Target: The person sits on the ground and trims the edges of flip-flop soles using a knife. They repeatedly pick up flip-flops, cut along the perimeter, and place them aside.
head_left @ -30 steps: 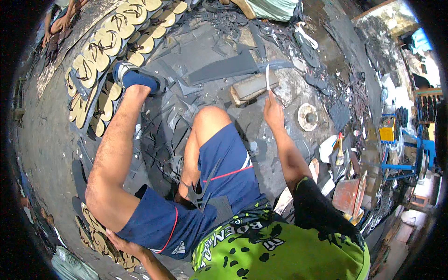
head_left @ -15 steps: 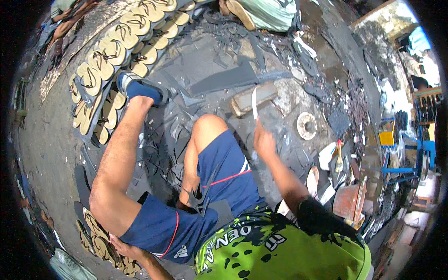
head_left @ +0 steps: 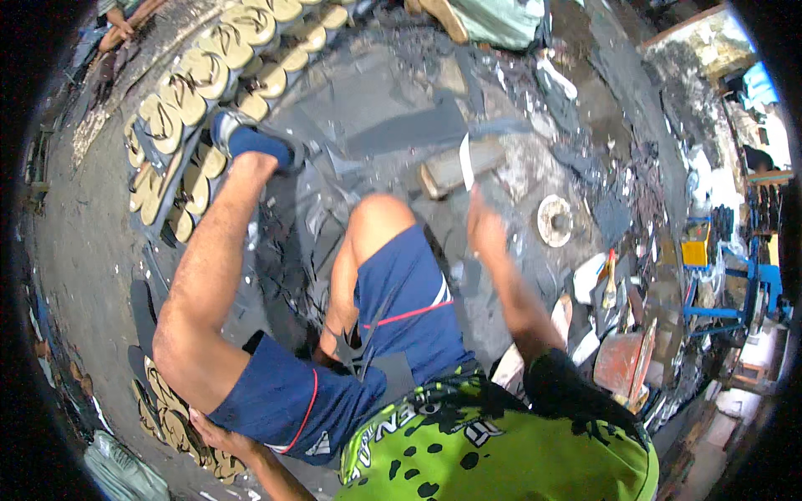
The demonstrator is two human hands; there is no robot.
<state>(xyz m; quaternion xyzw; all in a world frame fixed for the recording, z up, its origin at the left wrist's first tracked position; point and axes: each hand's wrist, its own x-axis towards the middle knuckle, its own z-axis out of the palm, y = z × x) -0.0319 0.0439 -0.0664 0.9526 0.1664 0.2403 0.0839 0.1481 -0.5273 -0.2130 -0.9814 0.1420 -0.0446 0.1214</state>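
My right hand [head_left: 487,232] is closed around the handle of a knife, out past my bent right knee. The knife's pale, narrow blade [head_left: 466,159] points away from me and lies over a grey rectangular block [head_left: 443,177] on the ground; whether it touches cannot be told. Low on the left, my left hand [head_left: 219,436] reaches beside my thigh next to a pile of tan flip-flops [head_left: 180,434]. Its fingers are partly hidden, so its grip does not show. Dark scraps of sheet [head_left: 393,371] rest on my lap.
Rows of tan sandals with dark straps [head_left: 205,73] line the far left. Dark flat sheets [head_left: 405,129] lie beyond the block. On the right are a round pale disc [head_left: 555,221], a brush [head_left: 611,284], a reddish container [head_left: 620,367] and blue furniture [head_left: 718,313]. Offcuts litter the ground.
My right hand and the knife have slid forward, away from me, over the block. The whole view has shifted slightly. My left hand stays beside the flip-flops.
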